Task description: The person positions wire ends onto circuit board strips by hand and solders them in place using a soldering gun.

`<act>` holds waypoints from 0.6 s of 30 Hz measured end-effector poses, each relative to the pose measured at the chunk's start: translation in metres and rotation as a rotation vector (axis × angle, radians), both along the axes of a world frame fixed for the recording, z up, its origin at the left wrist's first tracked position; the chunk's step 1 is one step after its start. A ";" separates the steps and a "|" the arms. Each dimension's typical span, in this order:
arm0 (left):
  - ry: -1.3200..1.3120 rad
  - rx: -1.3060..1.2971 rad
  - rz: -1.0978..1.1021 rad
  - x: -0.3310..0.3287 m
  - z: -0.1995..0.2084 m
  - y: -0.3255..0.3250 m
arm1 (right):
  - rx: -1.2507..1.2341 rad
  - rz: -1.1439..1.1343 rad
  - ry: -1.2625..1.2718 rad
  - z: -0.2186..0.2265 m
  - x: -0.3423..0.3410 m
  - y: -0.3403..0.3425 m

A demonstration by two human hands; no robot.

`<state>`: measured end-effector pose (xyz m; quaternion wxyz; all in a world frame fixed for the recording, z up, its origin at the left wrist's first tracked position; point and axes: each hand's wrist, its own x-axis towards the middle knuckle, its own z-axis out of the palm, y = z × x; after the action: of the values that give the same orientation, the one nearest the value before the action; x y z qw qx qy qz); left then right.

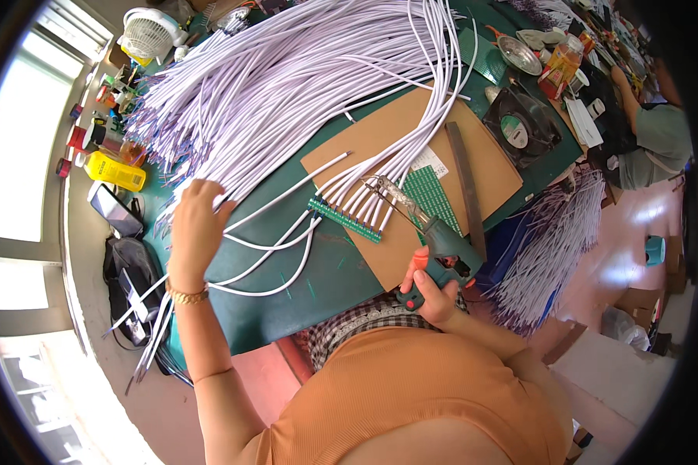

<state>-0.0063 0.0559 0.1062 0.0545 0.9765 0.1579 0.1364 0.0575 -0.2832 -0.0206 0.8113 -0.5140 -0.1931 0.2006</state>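
My right hand (436, 298) grips a green pistol-shaped soldering gun (448, 252) by its handle, with orange covers on some fingers. Its metal tip end (392, 194) points up and left, over the soldered end of a row of white cables (388, 167). These cables meet a narrow green circuit board strip (345, 219), and a few more white cables loop off its near side. My left hand (198, 225) is raised over the left side of the table, beside the ends of a big pile of white cables (287, 101). Its thumb stands apart from the bent fingers, and nothing shows between them.
Brown cardboard (341, 159) lies under the board, with a dark metal bar (465, 178) and a green perforated panel (430, 198) on it. A black fan (520, 124) sits to the right. A yellow bottle (115, 172) stands at left. Another person (659, 143) is at far right.
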 end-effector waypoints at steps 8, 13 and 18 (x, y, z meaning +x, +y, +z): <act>-0.179 -0.078 -0.162 0.117 -0.099 -0.070 | -0.010 -0.080 0.094 0.010 -0.013 0.001; -0.179 -0.605 -0.162 0.091 -0.081 -0.073 | 0.127 -0.027 0.212 0.013 -0.007 0.003; 0.163 -1.170 -0.104 0.036 -0.045 -0.092 | 0.123 0.058 0.184 0.014 -0.003 -0.003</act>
<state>0.0300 -0.0358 0.0610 0.5781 0.7979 0.1624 -0.0515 0.0550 -0.2860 -0.0068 0.8495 -0.4368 -0.1446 0.2583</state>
